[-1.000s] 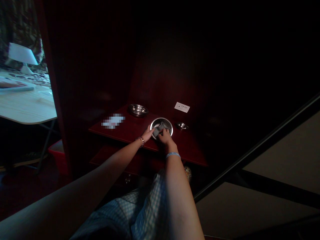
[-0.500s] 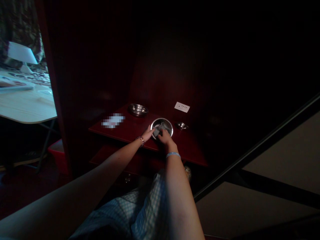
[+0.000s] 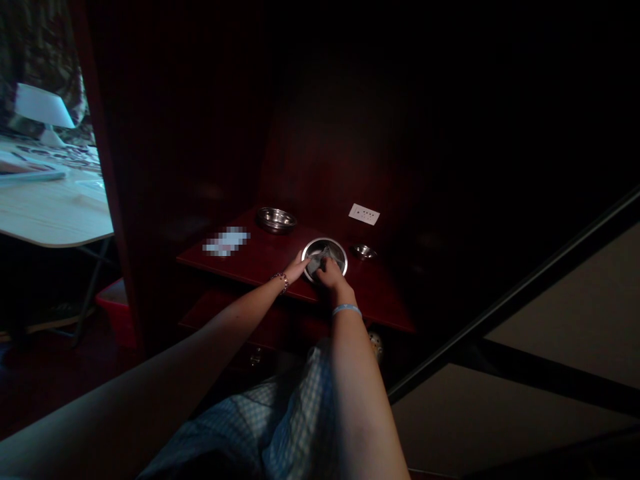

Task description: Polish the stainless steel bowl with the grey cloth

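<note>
A shiny metal bowl [image 3: 344, 253] is tilted toward me above the front of the dark red desk [image 3: 240, 263]. My left hand [image 3: 297, 268] grips its left rim, with the thumb on the inner side. Inside the bowl lies a grey cloth [image 3: 316, 261], pressed against the metal by my right hand [image 3: 330, 273]. The right fingers are closed on the cloth, partly hidden by the hand itself. Behind and to the left stand stacked metal bowls [image 3: 277, 220]. A small metal bowl [image 3: 364, 252] sits to the right.
A white wall socket [image 3: 364, 214] is on the back panel. A blurred-out pale item [image 3: 227, 241] lies at the desk's left. Farther left are a white lamp [image 3: 44, 107], a light wooden table [image 3: 55, 213] and a red bin [image 3: 117, 310]. A dark slanted frame [image 3: 510, 293] crosses the right side.
The bowl has shifted very slightly down and right in the picture. My right hand has moved a little within it, still on the cloth. The left hand keeps its grip.
</note>
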Available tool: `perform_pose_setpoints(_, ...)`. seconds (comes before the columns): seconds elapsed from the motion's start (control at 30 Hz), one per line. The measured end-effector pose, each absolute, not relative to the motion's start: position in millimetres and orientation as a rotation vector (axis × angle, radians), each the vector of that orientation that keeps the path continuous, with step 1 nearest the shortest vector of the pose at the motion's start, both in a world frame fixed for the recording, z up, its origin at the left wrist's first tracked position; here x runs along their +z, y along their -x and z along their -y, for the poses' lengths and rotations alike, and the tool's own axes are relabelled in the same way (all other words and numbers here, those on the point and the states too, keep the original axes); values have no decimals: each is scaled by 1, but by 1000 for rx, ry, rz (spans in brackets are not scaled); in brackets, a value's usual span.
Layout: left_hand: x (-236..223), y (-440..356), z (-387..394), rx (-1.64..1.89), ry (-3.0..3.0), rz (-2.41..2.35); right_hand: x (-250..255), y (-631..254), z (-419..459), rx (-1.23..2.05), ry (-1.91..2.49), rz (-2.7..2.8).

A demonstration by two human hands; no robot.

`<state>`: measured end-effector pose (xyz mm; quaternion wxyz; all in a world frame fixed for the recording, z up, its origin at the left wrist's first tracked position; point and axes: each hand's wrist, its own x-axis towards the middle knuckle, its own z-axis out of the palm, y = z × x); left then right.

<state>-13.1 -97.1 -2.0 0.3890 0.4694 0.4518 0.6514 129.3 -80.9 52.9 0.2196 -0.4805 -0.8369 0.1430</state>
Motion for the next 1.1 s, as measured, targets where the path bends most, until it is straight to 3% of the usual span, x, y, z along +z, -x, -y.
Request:
perform_pose_setpoints(0.7,1,12,99,1610,-1317,-1105,66,-119,101,525,1530,2647)
perform_pose_setpoints(1.1,4,6,100,1659,-1184,-1003,73,-123,102,287,1673,2635)
